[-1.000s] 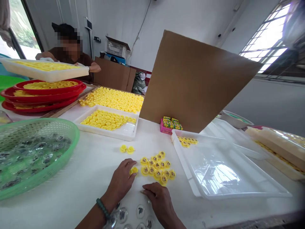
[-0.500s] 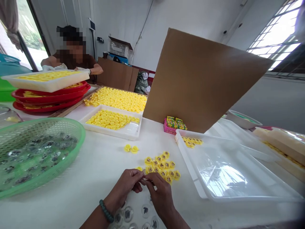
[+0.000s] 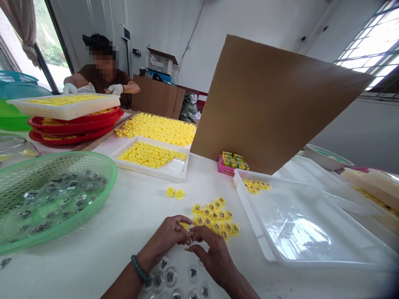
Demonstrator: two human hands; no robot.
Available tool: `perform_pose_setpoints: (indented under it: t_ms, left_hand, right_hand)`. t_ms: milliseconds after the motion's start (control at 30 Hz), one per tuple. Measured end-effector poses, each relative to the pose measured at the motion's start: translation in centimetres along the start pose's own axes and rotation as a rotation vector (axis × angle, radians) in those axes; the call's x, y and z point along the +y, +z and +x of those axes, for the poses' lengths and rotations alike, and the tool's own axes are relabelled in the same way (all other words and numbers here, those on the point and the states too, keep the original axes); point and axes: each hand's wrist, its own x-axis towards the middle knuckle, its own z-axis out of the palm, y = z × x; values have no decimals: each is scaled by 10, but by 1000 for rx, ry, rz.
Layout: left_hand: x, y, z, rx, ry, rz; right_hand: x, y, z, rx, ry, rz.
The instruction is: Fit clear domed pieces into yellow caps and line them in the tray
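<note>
My left hand (image 3: 170,236), with a dark beaded bracelet (image 3: 139,270) at the wrist, is closed in a pinch over the white table. My right hand (image 3: 213,251) meets it fingertip to fingertip. Whatever small thing lies between their fingers is too hidden to name. Just beyond them sits a group of yellow round pieces (image 3: 215,215) with dark pictures in their middles; one yellow piece (image 3: 185,225) shows partly behind my left fingers. Below my hands lie several clear round domes (image 3: 193,274) with dark figures. Two plain yellow pieces (image 3: 175,193) rest farther off.
A green basket (image 3: 112,174) of clear domes stands left. A white tray (image 3: 183,174) holds yellow pieces; a clear tray (image 3: 277,258) lies right, before a cardboard sheet (image 3: 274,104). Beside it is a pink basket (image 3: 224,168). A gloved co-worker (image 3: 102,79) sits behind stacked red trays (image 3: 75,131).
My left index finger has straightened away from the pinch, and my right thumb and index finger have spread farther apart. The view has shifted slightly left. The co-worker's gloved hands show more clearly.
</note>
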Motion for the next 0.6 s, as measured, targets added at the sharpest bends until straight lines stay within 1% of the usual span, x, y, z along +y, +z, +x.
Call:
perform_pose_setpoints:
  t_ms: [67, 133, 200, 300, 467, 600]
  left_hand:
    - [1, -2, -1, -40, 10, 14]
    - [2, -4, -2, -81, 28, 10]
    - [3, -6, -2, -103, 46, 4]
    - [4, -7, -2, -111, 66, 1]
    - [8, -4, -4, -176, 78, -12]
    - [9, -4, -5, -140, 124, 28]
  right_hand:
    - [-5, -4, 1, -45, 87, 74]
    - [-8, -6, 2, -50, 150, 146]
    - [-10, -8, 2, -50, 171, 189]
    - [-10, -7, 0, -37, 169, 169]
    - [-9, 0, 0, 8, 241, 210]
    - [-7, 4, 1, 58, 415, 335]
